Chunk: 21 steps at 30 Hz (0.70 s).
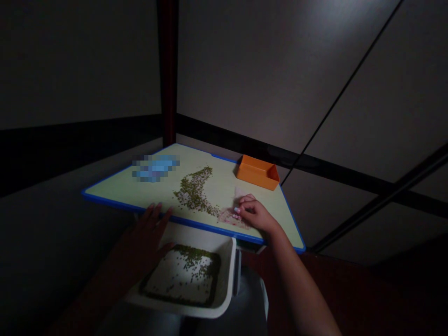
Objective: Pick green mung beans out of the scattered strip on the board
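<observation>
A pile of small green grains (pixel 193 192), perhaps beans, is spread over the middle of the pale table. My right hand (pixel 257 214) is closed in a pinch just right of the pile, above a pinkish patterned sheet (pixel 226 217). Something small and pale shows at its fingertips, too small to name. At the table's near edge my left hand (pixel 145 235) lies with its fingers stretched out and apart, the thumb over a white tub (pixel 229 275). More green grains (pixel 198 261) lie in that tub, mostly along its far side and edges.
The pale tabletop (pixel 115 189) has a raised blue edge. An orange box (pixel 257 172) stands at its back right. A blurred blue thing (pixel 156 168) lies at the left. Wall panels (pixel 245 70) rise close behind the table.
</observation>
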Available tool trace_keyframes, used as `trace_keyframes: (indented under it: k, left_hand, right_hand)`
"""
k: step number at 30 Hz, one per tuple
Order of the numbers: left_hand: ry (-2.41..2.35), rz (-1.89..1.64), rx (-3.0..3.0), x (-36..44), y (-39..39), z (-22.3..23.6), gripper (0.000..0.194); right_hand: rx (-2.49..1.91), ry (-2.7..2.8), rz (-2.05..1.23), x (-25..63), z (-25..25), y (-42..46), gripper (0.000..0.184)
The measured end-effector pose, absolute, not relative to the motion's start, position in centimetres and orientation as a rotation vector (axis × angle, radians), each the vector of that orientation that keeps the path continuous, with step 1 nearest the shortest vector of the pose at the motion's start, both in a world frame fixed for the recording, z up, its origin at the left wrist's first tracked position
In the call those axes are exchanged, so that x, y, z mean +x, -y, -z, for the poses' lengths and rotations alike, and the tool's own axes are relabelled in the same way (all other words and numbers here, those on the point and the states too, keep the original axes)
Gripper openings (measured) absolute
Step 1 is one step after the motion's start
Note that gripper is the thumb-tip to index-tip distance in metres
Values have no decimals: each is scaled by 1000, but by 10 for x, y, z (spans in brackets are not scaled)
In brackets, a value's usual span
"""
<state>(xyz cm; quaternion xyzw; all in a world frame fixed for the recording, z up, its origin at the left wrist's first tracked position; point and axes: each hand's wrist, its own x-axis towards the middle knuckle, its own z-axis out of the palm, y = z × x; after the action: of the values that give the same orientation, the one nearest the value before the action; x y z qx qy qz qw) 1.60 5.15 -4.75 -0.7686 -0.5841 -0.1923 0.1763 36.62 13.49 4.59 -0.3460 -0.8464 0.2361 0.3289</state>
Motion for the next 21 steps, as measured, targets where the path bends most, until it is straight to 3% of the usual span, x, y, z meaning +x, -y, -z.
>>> trace_keyframes:
  k: [21]
  left_hand:
    - [1604,527,-2169,13,-52,48,76]
  right_hand:
    - [-840,2247,-682,363,-47,-131,50]
